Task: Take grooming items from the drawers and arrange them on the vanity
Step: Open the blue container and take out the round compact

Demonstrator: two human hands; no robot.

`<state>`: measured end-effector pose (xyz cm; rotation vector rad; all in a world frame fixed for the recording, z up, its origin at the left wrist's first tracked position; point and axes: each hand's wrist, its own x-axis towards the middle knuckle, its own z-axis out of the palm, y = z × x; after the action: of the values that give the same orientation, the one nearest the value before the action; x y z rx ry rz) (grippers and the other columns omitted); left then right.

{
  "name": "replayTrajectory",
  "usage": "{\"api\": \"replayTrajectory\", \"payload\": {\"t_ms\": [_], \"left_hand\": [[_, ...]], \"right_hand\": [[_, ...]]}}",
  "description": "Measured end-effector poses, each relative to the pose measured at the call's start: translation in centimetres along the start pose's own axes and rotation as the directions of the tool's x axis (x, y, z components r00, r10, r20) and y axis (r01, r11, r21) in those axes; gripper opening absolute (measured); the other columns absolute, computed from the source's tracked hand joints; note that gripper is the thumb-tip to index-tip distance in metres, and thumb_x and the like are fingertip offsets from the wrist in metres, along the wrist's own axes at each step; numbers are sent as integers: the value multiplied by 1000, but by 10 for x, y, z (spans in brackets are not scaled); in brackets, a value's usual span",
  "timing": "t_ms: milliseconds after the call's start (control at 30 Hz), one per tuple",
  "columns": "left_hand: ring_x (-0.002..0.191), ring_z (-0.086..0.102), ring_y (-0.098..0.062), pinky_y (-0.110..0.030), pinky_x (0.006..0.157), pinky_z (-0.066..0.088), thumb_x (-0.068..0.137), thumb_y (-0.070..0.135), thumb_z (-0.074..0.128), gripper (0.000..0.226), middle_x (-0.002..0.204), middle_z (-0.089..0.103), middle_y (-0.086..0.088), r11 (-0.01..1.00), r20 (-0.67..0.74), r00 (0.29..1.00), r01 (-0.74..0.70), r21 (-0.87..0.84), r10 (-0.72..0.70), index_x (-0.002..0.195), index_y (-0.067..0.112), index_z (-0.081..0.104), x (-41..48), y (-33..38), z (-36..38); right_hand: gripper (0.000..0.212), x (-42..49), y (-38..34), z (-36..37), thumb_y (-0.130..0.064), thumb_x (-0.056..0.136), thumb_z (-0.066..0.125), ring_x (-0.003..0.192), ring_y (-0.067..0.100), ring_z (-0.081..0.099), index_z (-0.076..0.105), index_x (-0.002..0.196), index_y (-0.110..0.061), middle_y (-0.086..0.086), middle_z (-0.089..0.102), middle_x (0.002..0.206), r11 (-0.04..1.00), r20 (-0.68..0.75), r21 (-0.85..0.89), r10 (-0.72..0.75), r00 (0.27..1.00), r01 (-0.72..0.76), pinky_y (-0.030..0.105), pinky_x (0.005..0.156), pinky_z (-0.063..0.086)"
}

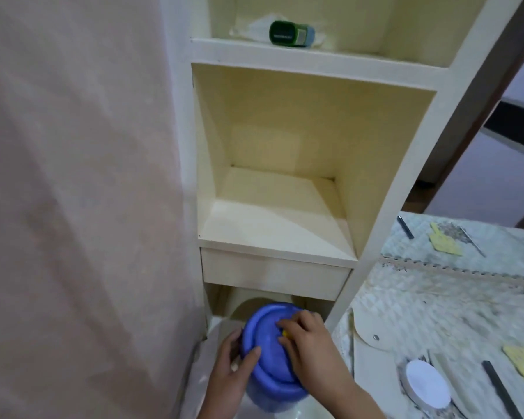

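Observation:
A blue plastic container with a round blue lid (266, 355) is at the bottom centre, in front of the low compartment under a shut cream drawer (273, 275). My left hand (232, 367) grips its left side, thumb on the lid's rim. My right hand (309, 343) lies on top of the lid, fingers curled over something small and yellow. On the vanity top (436, 313) at the right lie a white round jar lid (425, 384), a dark comb-like stick (501, 388) and yellow flat pieces (445, 240).
Cream open shelves (279, 207) rise above the drawer. The upper shelf holds a green-capped item (288, 33) lying on a white mask. A pale curtain (73, 192) hangs at the left. Tweezers-like metal tools (472, 240) and a dark pen (405, 227) rest on the patterned vanity cloth.

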<state>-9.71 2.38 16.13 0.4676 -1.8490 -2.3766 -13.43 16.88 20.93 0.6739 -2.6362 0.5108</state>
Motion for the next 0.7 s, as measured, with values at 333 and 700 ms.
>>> {"api": "replayTrajectory", "payload": {"t_ms": [333, 700], "left_hand": [[84, 61, -13, -3, 67, 49, 36, 42, 70, 70, 105, 62, -18, 998, 33, 999, -30, 60, 28, 98, 14, 55, 7, -4, -2], [99, 56, -25, -40, 91, 46, 37, 46, 69, 62, 117, 59, -18, 997, 56, 998, -39, 66, 36, 95, 28, 54, 6, -1, -4]], "right_hand": [[31, -7, -10, 0, -33, 78, 51, 91, 7, 47, 54, 107, -23, 0, 65, 91, 967, 45, 216, 128, 991, -135, 16, 85, 38], [106, -53, 10, -13, -91, 43, 46, 115, 0, 46, 48, 126, -25, -14, 49, 122, 623, 192, 527, 575, 795, -578, 8, 98, 31]]}}
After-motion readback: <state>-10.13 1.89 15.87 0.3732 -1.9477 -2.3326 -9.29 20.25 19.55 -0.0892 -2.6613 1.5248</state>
